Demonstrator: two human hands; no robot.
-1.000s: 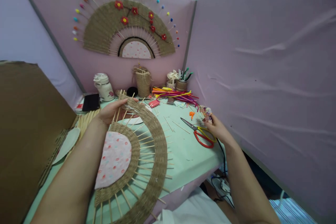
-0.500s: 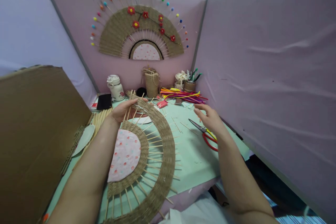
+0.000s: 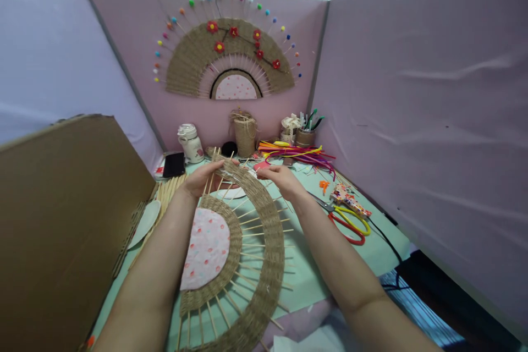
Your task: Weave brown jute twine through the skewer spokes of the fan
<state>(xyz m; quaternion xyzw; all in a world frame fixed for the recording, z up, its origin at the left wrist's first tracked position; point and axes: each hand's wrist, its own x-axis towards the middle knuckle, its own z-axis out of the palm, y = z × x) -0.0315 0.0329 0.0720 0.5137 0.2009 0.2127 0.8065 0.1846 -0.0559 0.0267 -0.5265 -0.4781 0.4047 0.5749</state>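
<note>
A woven fan (image 3: 270, 242) of tan cord and thin sticks, with a pink dotted half-circle (image 3: 208, 247) at its centre, is tilted upright above the table. My left hand (image 3: 202, 177) grips its upper end, thumb in front and fingers behind. Close to the fan's outer upper edge is my right hand (image 3: 278, 177), its thumb and fingers pinched together; whatever they hold is too small to make out. Scissors with red and yellow handles (image 3: 348, 223) lie under and right of my right forearm.
A glue gun (image 3: 350, 201) with a cable lies at the right. Pipe cleaners (image 3: 297, 151), a twine roll (image 3: 245, 135) and a white jar (image 3: 190, 143) stand or lie at the back. Cardboard (image 3: 61, 220) rises at the left. A finished fan (image 3: 185, 66) hangs on the wall.
My right hand has moved left from above the scissors to the fan's upper edge, and its fingers have closed. The view has shifted, showing the glue gun. My left hand keeps its grip.
</note>
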